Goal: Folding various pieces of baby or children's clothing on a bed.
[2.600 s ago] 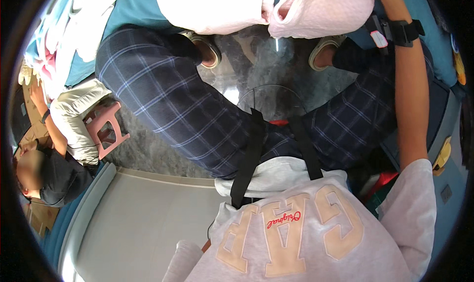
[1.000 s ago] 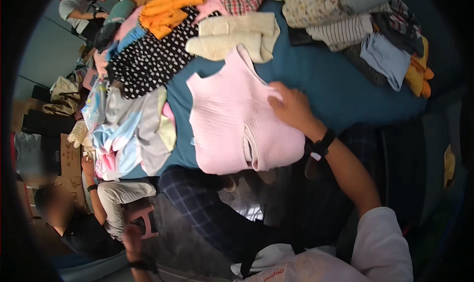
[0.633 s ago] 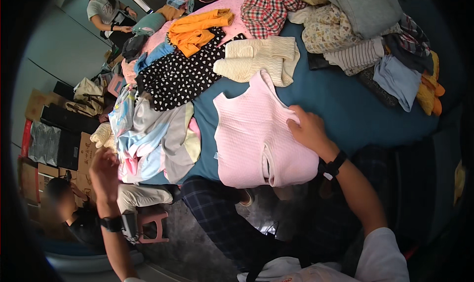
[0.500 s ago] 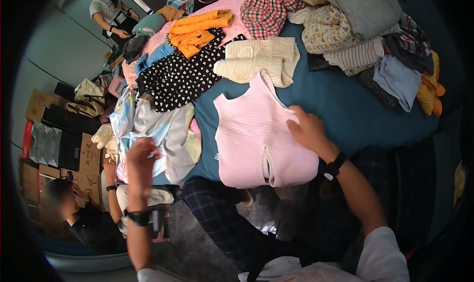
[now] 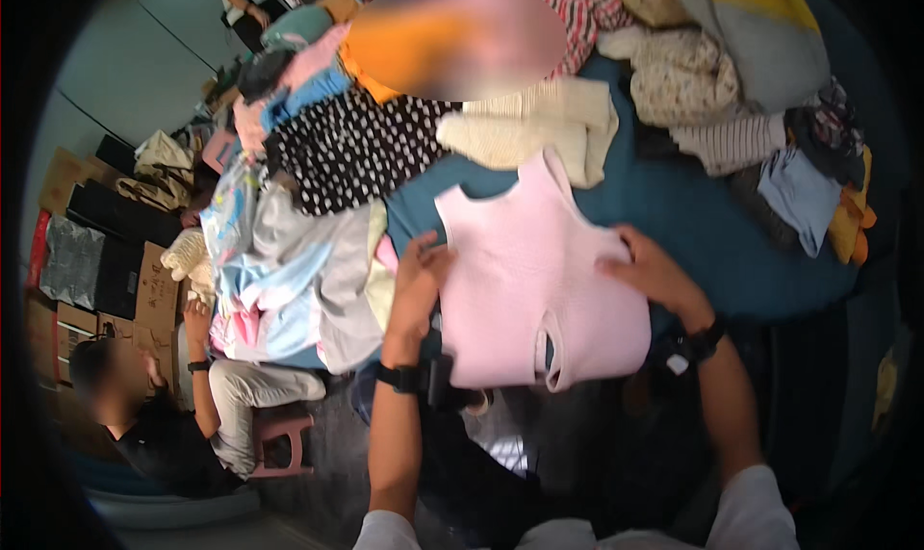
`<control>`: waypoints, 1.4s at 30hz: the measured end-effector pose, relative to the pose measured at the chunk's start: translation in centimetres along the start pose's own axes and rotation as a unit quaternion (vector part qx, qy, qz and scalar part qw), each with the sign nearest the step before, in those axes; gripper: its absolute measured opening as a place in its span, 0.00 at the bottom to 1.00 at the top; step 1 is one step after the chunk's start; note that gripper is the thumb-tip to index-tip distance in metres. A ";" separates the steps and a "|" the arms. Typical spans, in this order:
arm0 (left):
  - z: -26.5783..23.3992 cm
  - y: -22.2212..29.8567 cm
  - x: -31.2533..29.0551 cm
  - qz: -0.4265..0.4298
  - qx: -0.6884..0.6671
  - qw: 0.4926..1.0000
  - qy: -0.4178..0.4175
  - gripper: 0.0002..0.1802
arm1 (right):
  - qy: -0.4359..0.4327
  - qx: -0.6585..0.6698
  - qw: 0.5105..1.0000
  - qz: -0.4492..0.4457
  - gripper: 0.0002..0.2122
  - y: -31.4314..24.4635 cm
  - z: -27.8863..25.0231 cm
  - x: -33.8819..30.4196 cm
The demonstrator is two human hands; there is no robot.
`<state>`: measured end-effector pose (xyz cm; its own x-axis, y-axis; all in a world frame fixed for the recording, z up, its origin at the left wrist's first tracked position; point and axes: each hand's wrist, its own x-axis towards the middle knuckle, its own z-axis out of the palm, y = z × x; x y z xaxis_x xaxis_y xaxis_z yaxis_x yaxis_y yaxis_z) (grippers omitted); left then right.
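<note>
Blue table (image 5: 693, 232), clothes heaped around its far and left edges. Pink sleeveless top (image 5: 539, 281) lies flat at the near edge, hem hanging toward the person. Left hand (image 5: 419, 276) open, palm on the top's left edge; right hand (image 5: 654, 271) open, flat on the right edge. Judgement: press outward evenly from both sides, keep edges square, clear the neighbouring grey garment (image 5: 337, 281).

I see a pale pink top (image 5: 539, 281) on a teal table (image 5: 693, 223); a black cloth with white dots (image 5: 356, 151); a cream sweater (image 5: 534, 127); perhaps an orange garment (image 5: 371, 69), partly blurred.
</note>
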<state>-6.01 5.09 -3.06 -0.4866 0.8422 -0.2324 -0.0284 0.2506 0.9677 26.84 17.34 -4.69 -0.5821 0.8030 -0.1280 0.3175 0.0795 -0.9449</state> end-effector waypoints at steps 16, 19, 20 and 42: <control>1.2 3.0 -1.8 0.078 -0.152 0.983 -0.066 0.23 | 0.083 0.189 0.978 -0.012 0.31 -3.9 0.1 -0.2; 0.8 2.1 -1.5 0.095 -0.090 0.991 0.017 0.30 | 0.143 0.133 0.981 -0.016 0.30 -2.8 -0.1 -0.3; 0.7 1.7 -1.7 0.034 -0.048 0.998 0.001 0.34 | 0.094 0.089 0.991 0.037 0.29 -2.6 0.0 -0.8; 0.4 3.2 -3.1 0.126 -0.012 0.988 -0.089 0.37 | -0.043 0.153 0.986 0.043 0.19 -5.1 0.3 -2.1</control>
<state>-4.21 3.50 0.74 -0.3204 0.9473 0.0049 0.0532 0.0128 0.9985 26.17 15.08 0.31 -0.6285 0.7450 -0.2235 0.1355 -0.1781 -0.9746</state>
